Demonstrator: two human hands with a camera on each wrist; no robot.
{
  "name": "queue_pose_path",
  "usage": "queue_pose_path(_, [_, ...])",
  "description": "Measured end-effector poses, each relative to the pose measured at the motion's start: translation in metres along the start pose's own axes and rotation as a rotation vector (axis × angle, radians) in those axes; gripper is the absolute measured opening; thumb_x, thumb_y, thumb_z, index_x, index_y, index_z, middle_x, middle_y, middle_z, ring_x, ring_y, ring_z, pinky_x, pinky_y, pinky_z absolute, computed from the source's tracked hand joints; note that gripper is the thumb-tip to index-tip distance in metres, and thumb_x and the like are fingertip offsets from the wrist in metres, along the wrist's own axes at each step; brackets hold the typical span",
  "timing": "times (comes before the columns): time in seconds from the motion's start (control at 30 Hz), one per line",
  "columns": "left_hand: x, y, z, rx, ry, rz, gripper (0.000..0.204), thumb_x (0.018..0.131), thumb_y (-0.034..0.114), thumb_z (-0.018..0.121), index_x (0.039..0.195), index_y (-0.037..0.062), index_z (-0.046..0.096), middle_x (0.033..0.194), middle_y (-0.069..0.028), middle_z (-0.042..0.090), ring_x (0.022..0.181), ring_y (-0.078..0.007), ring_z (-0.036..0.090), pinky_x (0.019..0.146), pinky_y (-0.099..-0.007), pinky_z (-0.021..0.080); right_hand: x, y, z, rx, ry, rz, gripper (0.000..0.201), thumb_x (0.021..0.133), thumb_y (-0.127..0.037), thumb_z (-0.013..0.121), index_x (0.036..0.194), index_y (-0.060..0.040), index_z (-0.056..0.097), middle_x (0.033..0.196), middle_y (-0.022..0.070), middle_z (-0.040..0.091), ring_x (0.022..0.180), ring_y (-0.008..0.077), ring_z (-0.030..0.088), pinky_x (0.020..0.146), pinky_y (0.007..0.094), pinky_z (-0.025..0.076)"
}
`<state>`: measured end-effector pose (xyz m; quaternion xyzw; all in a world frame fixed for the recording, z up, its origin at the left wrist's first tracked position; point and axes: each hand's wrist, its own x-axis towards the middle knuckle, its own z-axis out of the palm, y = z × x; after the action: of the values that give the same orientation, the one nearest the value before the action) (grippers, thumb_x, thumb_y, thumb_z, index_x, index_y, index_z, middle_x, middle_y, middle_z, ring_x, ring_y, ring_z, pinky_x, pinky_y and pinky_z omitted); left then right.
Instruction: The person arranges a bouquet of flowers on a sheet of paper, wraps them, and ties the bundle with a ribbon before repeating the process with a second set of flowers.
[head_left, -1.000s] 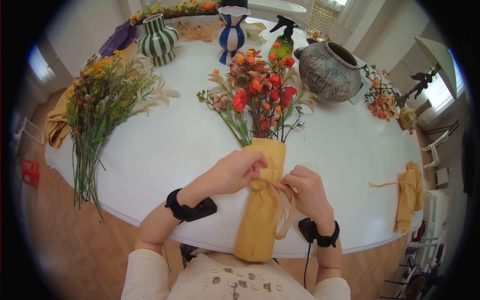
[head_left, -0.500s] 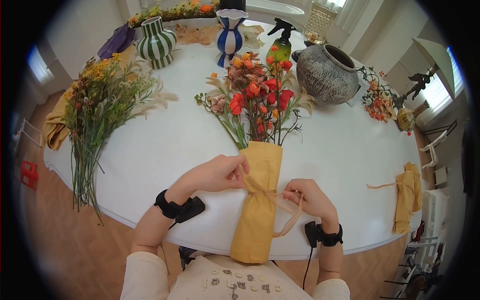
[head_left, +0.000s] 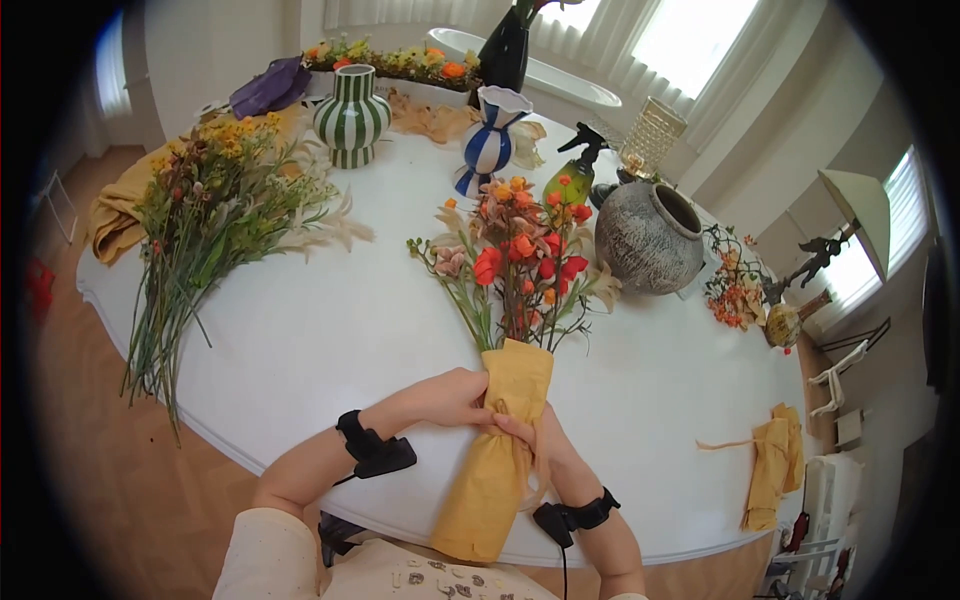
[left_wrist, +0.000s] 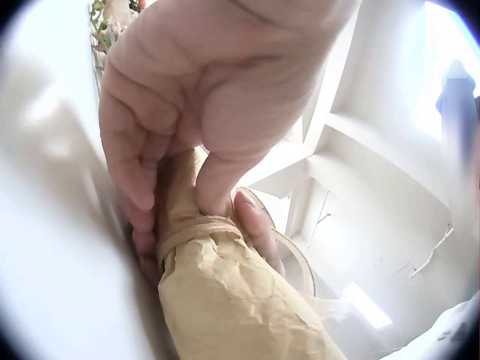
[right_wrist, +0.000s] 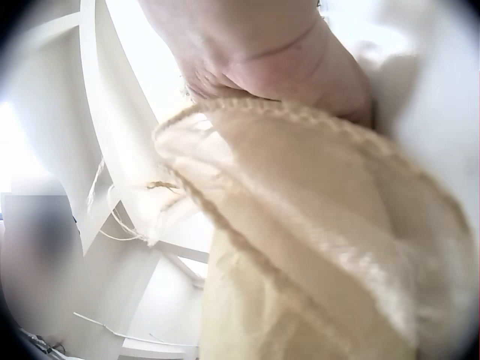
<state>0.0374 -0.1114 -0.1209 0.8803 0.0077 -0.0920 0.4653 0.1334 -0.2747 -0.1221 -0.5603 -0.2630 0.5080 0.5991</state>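
Observation:
A bouquet of red and orange flowers (head_left: 520, 255) stands out of a yellow paper wrap (head_left: 475, 500), which slants toward the person's body. A pale ribbon (left_wrist: 199, 231) circles the narrowed waist of the wrap, and its loop (right_wrist: 244, 232) hangs large in the right wrist view. From the left side, my left hand (head_left: 455, 397) grips the wrap just above the tie, thumb over the front and fingers round the far side. My right hand (head_left: 550, 445) holds it from the right at the ribbon, thumb across the front. Its other fingers are hidden behind the paper.
Loose flowers (head_left: 215, 215) lie at the left. Along the back stand a green-striped vase (head_left: 352, 118), a blue-striped vase (head_left: 488, 145), a spray bottle (head_left: 572, 170) and a grey pot (head_left: 645, 245). A folded yellow wrap (head_left: 772, 470) lies at the right edge of the white table (head_left: 640, 400).
Earlier the hands were apart, with the ribbon drawn out between them. Now they have come together round the wrap at the tie. The head view has tilted up.

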Motion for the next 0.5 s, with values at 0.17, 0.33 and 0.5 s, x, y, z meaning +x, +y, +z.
queue_pose_path(0.17, [-0.013, 0.009, -0.009, 0.157, 0.012, -0.153, 0.041, 0.082, 0.027, 0.059, 0.112, 0.0008, 0.049, 0.081, -0.0128, 0.062, 0.070, -0.0224, 0.061, 0.065, -0.0315, 0.048, -0.001, -0.008, 0.007, -0.060, 0.024, -0.043, 0.051, 0.072, -0.009, 0.069, 0.116, -0.0013, 0.045, 0.105, 0.0068, 0.056, 0.095, 0.0169, 0.055, 0.080, 0.0294, 0.047])
queue_pose_path(0.33, [-0.024, -0.039, -0.037, -0.489, -0.284, 0.036, 0.036, 0.088, 0.025, 0.052, 0.117, 0.0050, 0.048, 0.080, -0.0046, 0.061, 0.067, -0.0092, 0.054, 0.060, -0.0223, 0.044, -0.008, -0.013, -0.003, -0.074, 0.070, -0.067, 0.054, 0.066, -0.003, 0.064, 0.116, 0.0002, 0.044, 0.104, 0.0063, 0.055, 0.095, 0.0153, 0.054, 0.082, 0.0284, 0.045])
queue_pose_path(0.5, [-0.022, -0.046, -0.039, -0.579, -0.160, -0.074, 0.033, 0.090, 0.025, 0.048, 0.117, 0.0069, 0.049, 0.081, -0.0002, 0.058, 0.067, -0.0049, 0.050, 0.056, -0.0202, 0.040, -0.040, -0.042, 0.010, -0.115, 0.160, -0.141, 0.057, 0.061, -0.002, 0.060, 0.115, 0.0021, 0.044, 0.103, 0.0065, 0.055, 0.092, 0.0148, 0.053, 0.082, 0.0284, 0.044])
